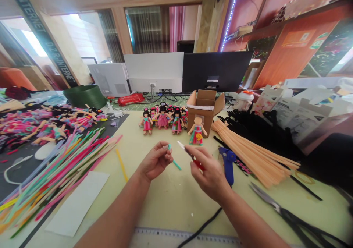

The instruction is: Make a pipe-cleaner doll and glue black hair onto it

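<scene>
My left hand [158,160] pinches a short teal pipe cleaner [177,165], its top end curled near the fingertips and its tail hanging to the lower right. In my right hand [208,170] is a slim red-handled tool [199,165] with a bright metal tip; its kind is mostly hidden by the fingers. The tip points at the left hand, a small gap from the teal piece. Just beyond the hands, a pipe-cleaner doll [196,133] without hair leans against a cardboard box [202,110].
Several finished black-haired dolls [162,119] stand behind. Coloured pipe cleaners [74,159] and a white paper strip [78,204] lie left. To the right are a blue glue gun [228,163], peach pipe cleaners [248,156] and large scissors [278,207]. A ruler [171,234] lies in front.
</scene>
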Demonstrator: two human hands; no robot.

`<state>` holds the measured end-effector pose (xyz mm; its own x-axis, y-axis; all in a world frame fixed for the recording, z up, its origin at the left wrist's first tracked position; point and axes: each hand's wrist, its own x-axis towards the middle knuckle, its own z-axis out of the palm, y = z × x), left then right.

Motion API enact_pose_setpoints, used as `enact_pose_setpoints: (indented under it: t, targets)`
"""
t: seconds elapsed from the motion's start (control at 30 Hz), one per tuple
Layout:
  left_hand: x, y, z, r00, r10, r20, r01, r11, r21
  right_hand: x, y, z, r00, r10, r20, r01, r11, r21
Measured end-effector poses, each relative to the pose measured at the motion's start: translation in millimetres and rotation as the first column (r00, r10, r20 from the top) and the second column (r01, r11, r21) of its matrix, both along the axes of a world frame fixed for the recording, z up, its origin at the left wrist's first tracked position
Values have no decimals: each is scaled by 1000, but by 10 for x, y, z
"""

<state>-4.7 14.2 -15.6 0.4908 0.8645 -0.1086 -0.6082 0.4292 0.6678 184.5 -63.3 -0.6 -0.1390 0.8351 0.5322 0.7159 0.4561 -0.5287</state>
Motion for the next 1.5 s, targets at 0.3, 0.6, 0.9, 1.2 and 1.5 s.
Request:
enact_pose_setpoints:
  t: [0.3,0.6,0.9,1.2,1.5]
  targets:
    - [16,-21,-11,998,-41,-54,43,998,53,96,115,-176,868,-262,422,369,909,-193]
    - [100,-91,14,976,-45,-213,71,991,116,164,118,-150,867,-269,420,319,946,-51]
    - [268,-204,25,919,101,-382,13,958,285,-13,149,-144,782,-81,-618,-190,914,-360]
    - [311,-220,-54,872,195,-449,11,909,417,-63,144,-174,706,-147,-693,-204,895,-397]
    - [312,-226,-71,869,177,-463,61,888,455,-72,142,-140,659,-177,-731,-202,894,-399]
